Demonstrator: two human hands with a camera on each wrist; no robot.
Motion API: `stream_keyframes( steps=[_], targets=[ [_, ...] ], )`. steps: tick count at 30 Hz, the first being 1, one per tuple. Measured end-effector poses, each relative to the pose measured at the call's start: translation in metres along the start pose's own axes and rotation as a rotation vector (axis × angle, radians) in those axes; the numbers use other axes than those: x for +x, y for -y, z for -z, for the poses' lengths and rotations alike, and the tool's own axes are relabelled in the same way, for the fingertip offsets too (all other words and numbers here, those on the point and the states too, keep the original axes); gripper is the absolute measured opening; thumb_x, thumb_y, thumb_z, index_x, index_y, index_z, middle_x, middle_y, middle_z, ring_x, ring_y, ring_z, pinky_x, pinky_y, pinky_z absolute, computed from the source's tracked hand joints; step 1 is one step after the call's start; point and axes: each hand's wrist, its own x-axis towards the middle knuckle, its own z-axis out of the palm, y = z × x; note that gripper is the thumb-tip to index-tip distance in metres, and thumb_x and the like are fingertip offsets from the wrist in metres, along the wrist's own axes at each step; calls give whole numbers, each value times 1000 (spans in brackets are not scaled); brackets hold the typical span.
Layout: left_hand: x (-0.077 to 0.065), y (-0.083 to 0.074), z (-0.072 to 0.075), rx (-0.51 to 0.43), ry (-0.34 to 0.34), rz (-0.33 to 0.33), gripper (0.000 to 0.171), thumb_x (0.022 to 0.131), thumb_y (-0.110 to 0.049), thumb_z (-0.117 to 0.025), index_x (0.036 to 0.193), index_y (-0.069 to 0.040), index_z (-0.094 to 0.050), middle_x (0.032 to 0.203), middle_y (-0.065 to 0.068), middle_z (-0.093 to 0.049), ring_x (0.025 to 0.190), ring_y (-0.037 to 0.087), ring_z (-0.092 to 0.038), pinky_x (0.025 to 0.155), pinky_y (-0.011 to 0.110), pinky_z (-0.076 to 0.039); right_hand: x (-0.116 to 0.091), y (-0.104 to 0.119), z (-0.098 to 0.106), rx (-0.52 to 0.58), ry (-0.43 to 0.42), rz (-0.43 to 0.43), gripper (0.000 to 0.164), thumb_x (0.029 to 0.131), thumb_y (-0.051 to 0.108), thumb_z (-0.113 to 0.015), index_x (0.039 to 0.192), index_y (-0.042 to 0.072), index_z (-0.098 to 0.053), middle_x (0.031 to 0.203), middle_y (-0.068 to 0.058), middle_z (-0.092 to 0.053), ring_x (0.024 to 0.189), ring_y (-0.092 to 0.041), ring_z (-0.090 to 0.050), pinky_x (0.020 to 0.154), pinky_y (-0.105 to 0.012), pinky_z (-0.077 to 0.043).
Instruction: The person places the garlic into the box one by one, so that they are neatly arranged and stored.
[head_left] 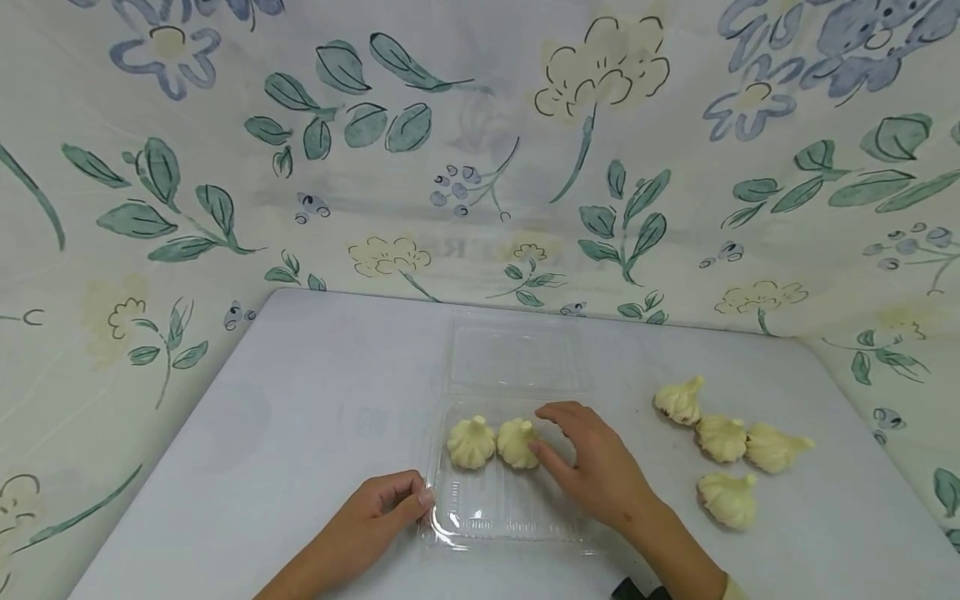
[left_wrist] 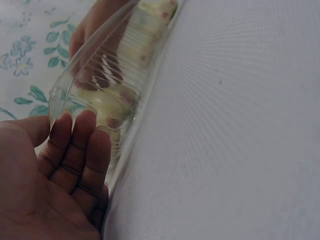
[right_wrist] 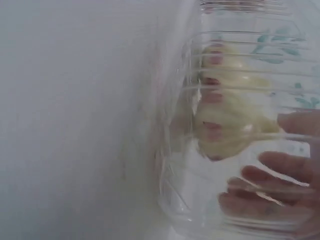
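A clear plastic clamshell box (head_left: 510,517) lies on the white table with its lid (head_left: 517,354) folded back. Two garlic bulbs sit side by side at the back of its base: a left bulb (head_left: 471,443) and a right bulb (head_left: 516,442). My left hand (head_left: 382,508) pinches the box's left rim; in the left wrist view, thumb and fingertips meet on the clear edge. Over the box's right side, my right hand (head_left: 600,462) has its thumb tip at the right bulb, fingers loosely extended. The right wrist view shows those fingers (right_wrist: 280,165) spread behind the clear wall.
Several more garlic bulbs lie on the table to the right, among them a near one (head_left: 729,500) and a far one (head_left: 679,400). A black object (head_left: 630,590) shows at the bottom edge near my right wrist. Flowered cloth (head_left: 480,167) hangs behind the table (head_left: 315,375).
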Motion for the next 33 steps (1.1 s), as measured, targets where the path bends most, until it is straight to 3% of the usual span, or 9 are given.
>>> stream_keyframes(
  steps=[3, 12, 24, 30, 33],
  targets=[
    [0, 0, 0, 4, -2, 2, 25, 110, -23, -56, 89, -15, -65, 85, 4, -64, 89, 17, -61, 84, 30, -45, -2, -1, 5, -12, -4, 6, 40, 98, 29, -77, 131, 10, -68, 134, 1, -65, 129, -21, -59, 102, -46, -51],
    [1, -2, -1, 12, -1, 12, 24, 110, -24, -56, 90, -15, -66, 87, 4, -65, 90, 17, -61, 85, 30, -46, -13, -4, 27, -29, -38, 26, 41, 98, 30, -76, 133, 12, -66, 135, 1, -64, 129, -21, -59, 101, -47, -51],
    [3, -3, -1, -1, 0, 31, 24, 110, -25, -55, 90, -15, -65, 87, 4, -65, 90, 17, -60, 84, 30, -45, -29, -9, 58, -56, -52, -2, 46, 98, 28, -77, 139, 13, -62, 140, 0, -61, 129, -23, -58, 100, -49, -51],
    [3, -3, -1, 10, -8, 23, 24, 110, -24, -56, 90, -15, -65, 86, 3, -65, 89, 17, -61, 84, 30, -46, -41, -16, 75, -97, -72, -44, 48, 96, 23, -79, 139, 12, -61, 138, -4, -62, 128, -29, -57, 100, -56, -48],
    [2, -1, -1, 7, -11, 30, 24, 110, -24, -56, 90, -15, -66, 87, 3, -65, 90, 17, -61, 85, 30, -46, -48, -20, 83, -116, -95, -65, 49, 94, 23, -81, 139, 13, -61, 139, -5, -62, 130, -30, -56, 104, -48, -45]
  ],
)
